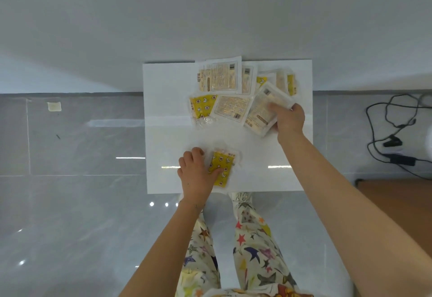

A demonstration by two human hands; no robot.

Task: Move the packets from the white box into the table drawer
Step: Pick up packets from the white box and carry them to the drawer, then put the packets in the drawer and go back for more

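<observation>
Several packets lie spread over the far half of a white surface (168,100), which I cannot tell to be the box, the table top or the drawer. Most lie with the printed white back up, like the big packet (219,74) at the far edge; one yellow packet with stars (203,105) faces up. My right hand (289,119) grips a stack of two or three white-backed packets (263,112) at the right. My left hand (196,173) holds a yellow star packet (222,168) near the front edge, thumb across it.
A grey tiled floor (70,203) surrounds the white surface. Black cables and a power adapter (397,156) lie on the floor at the right, beside a brown wooden edge (392,194). A white wall (210,16) rises behind. My patterned trousers (257,250) show below.
</observation>
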